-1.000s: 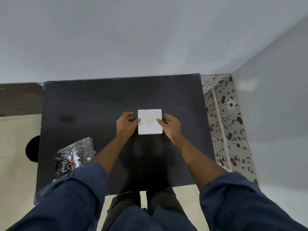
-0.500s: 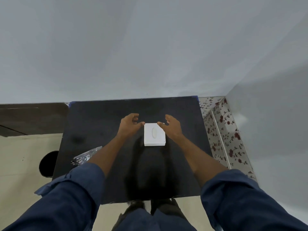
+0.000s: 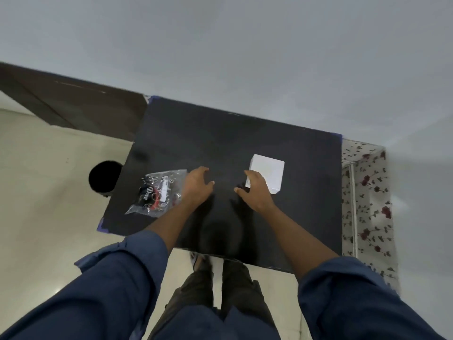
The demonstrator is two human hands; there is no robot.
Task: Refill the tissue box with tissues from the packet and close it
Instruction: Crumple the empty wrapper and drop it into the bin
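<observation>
A white square tissue box [image 3: 268,171] stands closed on the black table [image 3: 220,138], right of the middle. My right hand [image 3: 257,191] hovers at its near-left corner with fingers spread, holding nothing; whether it touches the box I cannot tell. A clear plastic tissue packet [image 3: 159,190] with black and red print lies flat near the table's left edge. My left hand [image 3: 197,186] is beside the packet's right end, fingers apart and empty.
The table stands against a grey wall. A floral-patterned cabinet [image 3: 367,200] flanks its right side. A round black object [image 3: 104,176] sits on the pale floor at the table's left. My legs stand at the near edge.
Both hands have left the box's sides and drawn back toward me, the left one swinging over to the packet. My head has turned, so the whole scene has shifted and tilted in view.
</observation>
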